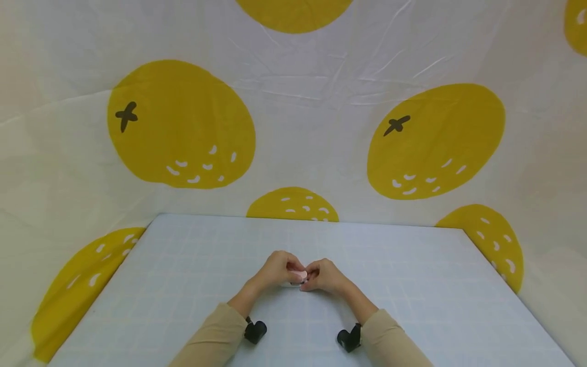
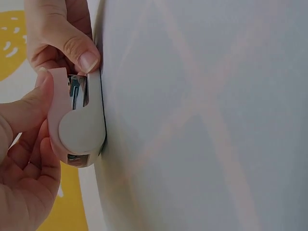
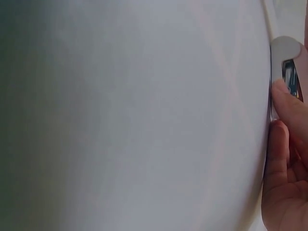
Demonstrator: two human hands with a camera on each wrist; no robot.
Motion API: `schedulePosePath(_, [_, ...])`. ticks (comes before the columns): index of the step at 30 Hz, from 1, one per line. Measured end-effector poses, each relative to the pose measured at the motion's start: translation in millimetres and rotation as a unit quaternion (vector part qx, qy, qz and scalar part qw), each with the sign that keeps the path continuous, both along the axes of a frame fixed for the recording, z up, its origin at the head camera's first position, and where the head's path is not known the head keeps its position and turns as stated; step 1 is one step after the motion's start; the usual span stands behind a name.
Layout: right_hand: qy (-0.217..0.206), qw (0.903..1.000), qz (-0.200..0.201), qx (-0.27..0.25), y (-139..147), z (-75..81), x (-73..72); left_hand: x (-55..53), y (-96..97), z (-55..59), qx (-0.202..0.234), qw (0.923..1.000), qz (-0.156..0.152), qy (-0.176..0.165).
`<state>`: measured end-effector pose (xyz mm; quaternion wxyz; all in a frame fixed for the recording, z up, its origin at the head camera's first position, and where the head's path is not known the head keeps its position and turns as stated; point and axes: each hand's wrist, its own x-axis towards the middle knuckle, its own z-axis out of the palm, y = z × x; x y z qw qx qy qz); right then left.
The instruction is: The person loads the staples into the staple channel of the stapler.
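Note:
Between my two hands a small pink-and-white stapler (image 2: pixel 82 130) lies on its base right at the tabletop. Fingers of my left hand (image 1: pixel 278 269) grip its pink upper arm, with the thumb along the near side. My right hand (image 1: pixel 326 277) pinches the front end of the white base, its thumb (image 3: pixel 291 106) pressed on that end. In the left wrist view the pink arm stands raised away from the base, and a shiny metal staple channel (image 2: pixel 77 94) shows in the gap. Part of the stapler (image 1: pixel 300 274) is hidden behind fingers in the head view.
A pale tablecloth with faint pink lines covers the table (image 1: pixel 183 285). Behind and at the sides hangs a white sheet (image 1: pixel 312 127) printed with large yellow fruit. Black wrist cameras (image 1: pixel 255 331) sit at both sleeve cuffs, just above the table.

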<state>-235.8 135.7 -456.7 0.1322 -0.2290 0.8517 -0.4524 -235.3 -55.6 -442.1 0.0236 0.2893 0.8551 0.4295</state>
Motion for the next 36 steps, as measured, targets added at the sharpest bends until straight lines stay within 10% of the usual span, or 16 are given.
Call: schedulePosePath(36, [0.008, 0.9999, 0.011, -0.003, -1, 0.7, 0.8, 5.9, 6.9, -0.6, -0.022, 0.9996, 0.015, 0.001])
